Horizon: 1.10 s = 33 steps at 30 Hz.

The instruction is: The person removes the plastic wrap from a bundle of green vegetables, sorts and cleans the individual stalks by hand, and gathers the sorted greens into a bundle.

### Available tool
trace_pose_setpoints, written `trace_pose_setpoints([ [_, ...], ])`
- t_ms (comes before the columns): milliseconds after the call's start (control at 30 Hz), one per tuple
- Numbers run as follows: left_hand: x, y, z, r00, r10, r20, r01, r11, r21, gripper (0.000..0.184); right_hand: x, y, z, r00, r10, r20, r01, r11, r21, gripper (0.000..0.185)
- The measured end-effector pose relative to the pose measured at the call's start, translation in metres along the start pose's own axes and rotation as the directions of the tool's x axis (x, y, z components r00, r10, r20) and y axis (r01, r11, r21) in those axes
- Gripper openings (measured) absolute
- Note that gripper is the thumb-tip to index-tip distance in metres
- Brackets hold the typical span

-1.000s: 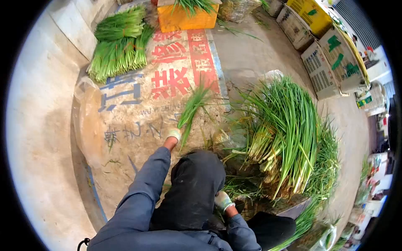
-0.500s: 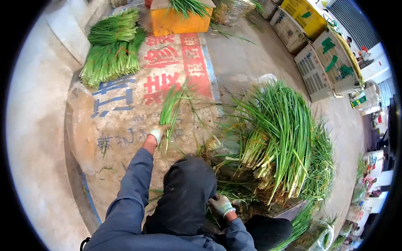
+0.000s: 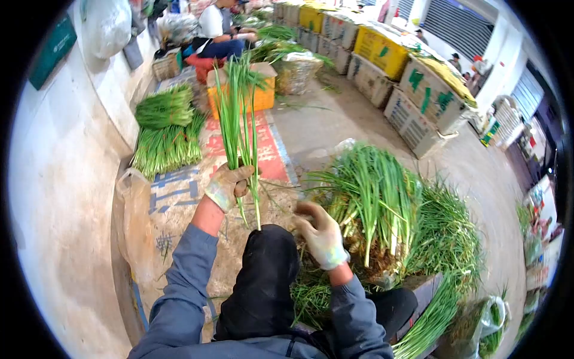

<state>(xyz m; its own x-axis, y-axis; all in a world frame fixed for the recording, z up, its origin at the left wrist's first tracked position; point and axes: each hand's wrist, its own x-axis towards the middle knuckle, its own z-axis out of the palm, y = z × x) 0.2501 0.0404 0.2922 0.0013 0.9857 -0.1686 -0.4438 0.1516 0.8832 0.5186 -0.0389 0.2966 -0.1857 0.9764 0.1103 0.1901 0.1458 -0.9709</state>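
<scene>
My left hand (image 3: pixel 230 185), in a thin light glove, is closed around a small bunch of garlic chives (image 3: pixel 239 122). Their green leaves point up and the pale stems hang below the fist, over my knee. To the right, my gloved right hand (image 3: pixel 321 233) is raised beside the knee, thumb and fingers apart, with nothing visible in it; its fingertips are slightly blurred. Just beyond it lies a large heap of garlic chives (image 3: pixel 373 197), its pale root ends toward me and brown with soil.
Tied bundles of chives (image 3: pixel 167 143) are stacked by the left wall. An orange box (image 3: pixel 263 99) stands ahead, with a seated person (image 3: pixel 218 33) behind it. Large crates (image 3: pixel 412 122) line the right. More loose greens (image 3: pixel 445 233) and a plastic bag (image 3: pixel 491 323) lie at right.
My left hand has lifted the chives upright in front of me. My right hand has come up from beside the knee, its fingers now apart. The view has tilted upward.
</scene>
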Motion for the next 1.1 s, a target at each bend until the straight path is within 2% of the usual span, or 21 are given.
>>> trace_pose_setpoints([
  [33, -0.008, 0.009, 0.015, 0.996, -0.004, 0.088, -0.001, 0.998, 0.061, 0.022, 0.004, -0.014, 0.007, 0.994, -0.114, 0.006, 0.113, 0.991, 0.070, 0.045],
  [100, -0.027, 0.023, 0.051, 0.980, -0.022, 0.199, 0.008, 0.998, 0.070, 0.027, 0.007, -0.044, 0.017, 0.973, -0.168, 0.161, 0.126, 0.962, 0.242, 0.055],
  [167, -0.045, 0.027, 0.087, 0.992, 0.081, 0.094, -0.079, 0.997, -0.027, 0.025, -0.003, -0.052, 0.014, 0.942, -0.069, 0.329, -0.046, 0.944, 0.328, 0.047],
  [233, -0.048, 0.038, 0.078, 0.977, 0.034, 0.211, -0.051, 0.996, 0.072, 0.024, -0.037, -0.065, -0.009, 0.951, 0.012, 0.309, 0.013, 0.997, -0.080, 0.033],
  [267, -0.052, 0.039, 0.082, 0.987, 0.078, 0.142, -0.088, 0.994, 0.069, 0.023, -0.053, -0.027, -0.009, 0.969, -0.164, 0.184, 0.194, 0.968, -0.161, 0.021],
  [300, -0.053, 0.035, 0.087, 0.991, 0.111, 0.077, -0.116, 0.991, 0.063, 0.022, -0.075, -0.008, -0.016, 0.975, -0.135, 0.179, 0.155, 0.983, -0.102, 0.020],
  [333, -0.050, 0.033, 0.083, 0.992, 0.109, 0.069, -0.116, 0.986, 0.122, 0.019, -0.096, 0.015, -0.025, 0.968, -0.061, 0.243, 0.103, 0.981, -0.167, 0.018],
  [367, -0.055, 0.031, 0.090, 0.989, 0.147, -0.016, -0.141, 0.969, 0.204, 0.015, -0.114, 0.031, -0.034, 0.912, 0.179, 0.368, -0.099, 0.969, -0.225, 0.026],
  [433, -0.054, 0.026, 0.101, 0.983, 0.160, 0.088, -0.176, 0.956, 0.233, 0.014, -0.149, 0.081, -0.051, 0.849, 0.260, 0.461, 0.130, 0.741, -0.659, 0.037],
  [467, -0.050, 0.017, 0.112, 0.983, 0.141, 0.119, -0.167, 0.956, 0.240, 0.014, -0.153, 0.086, -0.062, 0.872, 0.302, 0.386, 0.067, 0.707, -0.704, 0.041],
  [500, -0.045, 0.004, 0.121, 0.988, 0.124, 0.093, -0.134, 0.984, 0.115, 0.012, -0.152, 0.091, -0.077, 0.888, 0.338, 0.311, 0.007, 0.667, -0.745, 0.046],
  [533, -0.042, -0.010, 0.129, 0.994, 0.096, 0.061, -0.095, 0.995, -0.015, 0.011, -0.154, 0.081, -0.089, 0.973, 0.176, 0.146, -0.067, 0.829, -0.555, 0.041],
  [567, -0.038, -0.024, 0.136, 0.993, 0.083, 0.079, -0.083, 0.996, -0.014, 0.011, -0.148, 0.060, -0.101, 0.985, 0.171, 0.041, -0.126, 0.849, -0.513, 0.036],
  [633, -0.031, -0.047, 0.148, 0.988, 0.012, 0.152, 0.024, 0.972, -0.233, 0.010, -0.137, 0.042, -0.123, 0.991, 0.007, -0.130, -0.086, 0.786, -0.612, 0.031],
  [700, -0.022, -0.063, 0.161, 0.993, -0.054, 0.106, 0.075, 0.974, -0.215, 0.009, -0.111, 0.036, -0.150, 0.953, -0.072, -0.295, -0.153, 0.725, -0.672, 0.024],
  [767, -0.007, -0.087, 0.158, 0.992, -0.125, 0.026, 0.127, 0.978, -0.164, 0.011, -0.072, 0.022, -0.176, 0.919, -0.029, -0.393, -0.321, 0.525, -0.788, 0.022],
  [867, -0.020, -0.104, 0.181, 0.938, -0.346, -0.005, 0.337, 0.917, -0.212, 0.023, -0.029, 0.061, -0.212, 0.890, -0.192, -0.414, -0.308, 0.417, -0.855, 0.024],
  [933, -0.020, -0.128, 0.195, 0.916, -0.398, -0.046, 0.395, 0.916, -0.071, 0.029, -0.014, 0.077, -0.223, 0.906, -0.327, -0.268, -0.238, 0.131, -0.962, 0.023],
  [967, -0.019, -0.141, 0.202, 0.918, -0.392, -0.055, 0.394, 0.918, 0.041, 0.031, -0.010, 0.083, -0.229, 0.910, -0.314, -0.269, -0.241, 0.127, -0.962, 0.023],
  [1033, -0.027, -0.150, 0.212, 0.917, -0.399, -0.005, 0.384, 0.881, 0.275, 0.031, -0.006, 0.094, -0.241, 0.983, -0.094, -0.158, -0.157, 0.022, -0.987, 0.019],
  [1100, -0.021, -0.171, 0.210, 0.914, -0.381, 0.137, 0.297, 0.861, 0.414, 0.031, -0.019, 0.079, -0.241, 0.984, -0.048, -0.172, -0.166, 0.102, -0.981, 0.017],
])
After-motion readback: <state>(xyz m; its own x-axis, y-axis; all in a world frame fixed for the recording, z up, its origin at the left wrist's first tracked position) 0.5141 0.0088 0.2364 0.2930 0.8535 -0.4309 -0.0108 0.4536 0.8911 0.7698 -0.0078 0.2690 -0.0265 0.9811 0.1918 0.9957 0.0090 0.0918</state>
